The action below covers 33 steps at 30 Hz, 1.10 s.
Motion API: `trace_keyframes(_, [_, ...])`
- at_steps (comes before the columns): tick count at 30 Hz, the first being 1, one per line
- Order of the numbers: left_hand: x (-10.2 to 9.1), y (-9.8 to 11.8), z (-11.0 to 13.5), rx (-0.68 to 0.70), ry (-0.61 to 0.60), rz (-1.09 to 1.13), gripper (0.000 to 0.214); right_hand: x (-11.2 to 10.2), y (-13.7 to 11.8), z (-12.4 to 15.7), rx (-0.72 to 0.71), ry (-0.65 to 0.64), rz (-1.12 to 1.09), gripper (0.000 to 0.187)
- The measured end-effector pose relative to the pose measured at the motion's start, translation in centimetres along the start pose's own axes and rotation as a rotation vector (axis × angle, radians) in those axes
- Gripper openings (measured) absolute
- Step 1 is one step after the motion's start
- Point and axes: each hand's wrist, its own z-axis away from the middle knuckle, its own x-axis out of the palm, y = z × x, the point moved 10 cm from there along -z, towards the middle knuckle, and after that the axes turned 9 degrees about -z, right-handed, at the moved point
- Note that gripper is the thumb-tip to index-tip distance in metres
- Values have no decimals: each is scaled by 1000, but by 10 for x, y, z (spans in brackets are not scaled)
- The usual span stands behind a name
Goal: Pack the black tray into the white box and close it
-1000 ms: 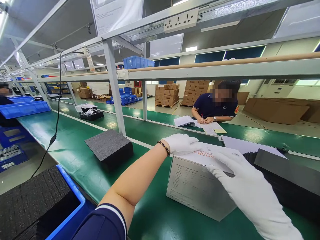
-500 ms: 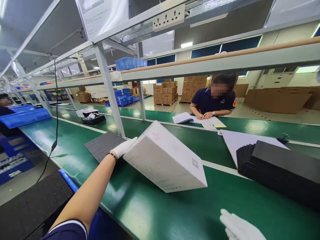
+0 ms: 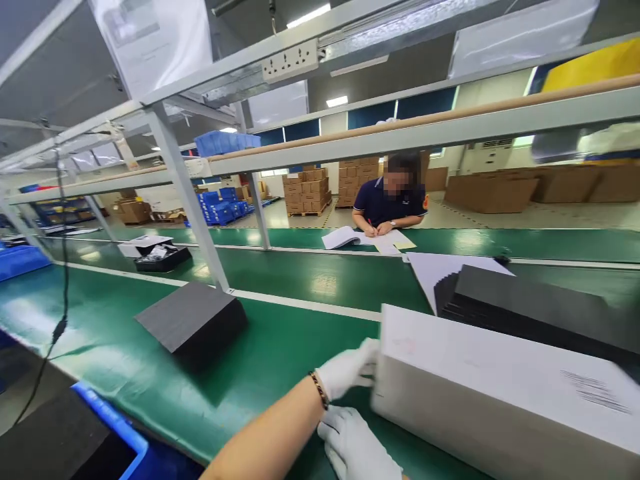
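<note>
- White box (image 3: 500,393) lay long side down on the green counter (image 3: 280,347), directly right of both hands; its near end face was turned toward them, so it could be steadied from that end.
- Left hand (image 3: 347,373), in a white glove with a bead bracelet (image 3: 319,390) at the wrist, had its fingers laid flat against the box's end, at the upper corner. Fingers looked extended and pressed on the cardboard, not curled around anything.
- Right hand (image 3: 357,447), also gloved, sat just below the left, close to the box's lower corner. Motion blur hid whether it touched the box, and I could not tell how the fingers were set.
- Barcode label (image 3: 583,387) showed on the box's top face, far from the hands, toward the right end.
- Dark foam block (image 3: 193,323) rested on the counter to the left of the hands, well apart from them, beside an upright frame post (image 3: 187,193).
- Stack of black foam sheets (image 3: 525,303) sat beyond the box, farther from the hands, partly on a white sheet (image 3: 430,270); likely kept within reach as stock.
- Blue bin (image 3: 113,433) stood at the near counter edge, left of and below the hands.
- Across the far counter a person (image 3: 387,200) sat writing on papers (image 3: 365,239), hands of their own, unrelated to the box.
</note>
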Motion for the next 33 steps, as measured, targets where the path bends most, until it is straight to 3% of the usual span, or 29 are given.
trace_keyframes(3, [100,25,-15,150,-422,170,91,-4,20,3,123,-34,7,32])
trace_keyframes(5, [127,34,-19,252,-545,208,89,-13,39,10,221,-37,20,37])
trace_keyframes(7, [115,23,-38,251,-396,211,82,-26,63,22,326,-20,34,36])
trace_keyframes(10, [61,-18,-72,117,5,271,81,-55,107,45,476,36,67,31])
trace_keyframes(12, [34,-38,-86,86,159,296,83,-88,144,60,579,99,114,28])
trace_keyframes(15, [26,-47,-97,103,167,275,73,-162,203,72,716,221,235,36])
trace_keyframes(19, [35,-43,-99,122,122,210,50,-272,273,71,859,319,431,50])
trace_keyframes(21, [37,-42,-100,126,110,187,44,-309,302,75,974,309,501,59])
trace_keyframes(23, [38,-41,-100,127,105,169,42,-327,327,84,1111,244,519,61])
trace_keyframes(27, [37,-42,-102,132,105,143,43,-332,350,103,1318,81,485,50])
trace_keyframes(30, [36,-41,-102,144,104,132,47,-334,349,100,1346,18,477,39])
trace_keyframes(33, [37,-38,-100,162,82,121,56,-341,328,79,1278,34,511,31])
